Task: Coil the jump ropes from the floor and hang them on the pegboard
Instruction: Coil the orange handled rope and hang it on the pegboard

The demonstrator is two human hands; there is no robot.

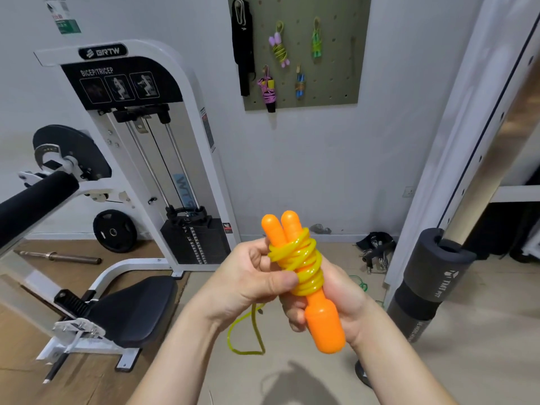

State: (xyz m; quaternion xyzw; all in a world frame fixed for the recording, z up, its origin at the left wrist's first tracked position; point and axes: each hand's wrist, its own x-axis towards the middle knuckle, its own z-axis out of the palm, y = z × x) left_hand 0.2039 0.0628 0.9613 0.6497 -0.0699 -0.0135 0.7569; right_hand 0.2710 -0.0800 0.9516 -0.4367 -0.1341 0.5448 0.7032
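Observation:
A jump rope with two orange handles (320, 323) and a yellow cord (301, 264) is held at centre, in front of my chest. The cord is wound several times round the paired handles. My right hand (339, 299) grips the handles from behind and below. My left hand (254, 279) pinches the yellow coils with thumb and fingers. A loose yellow loop (245, 334) hangs down below my left hand. The olive pegboard (336, 54) is on the far wall and bears several coiled ropes. A thin green rope (361, 283) lies on the floor at right.
A white biceps/triceps machine (140, 159) with a black seat (131, 311) fills the left. A padded bar and rack upright (432, 276) stand at the right. A barbell bar (61, 257) and a weight plate (114, 230) lie by the wall. Black gear (377, 247) sits on the floor.

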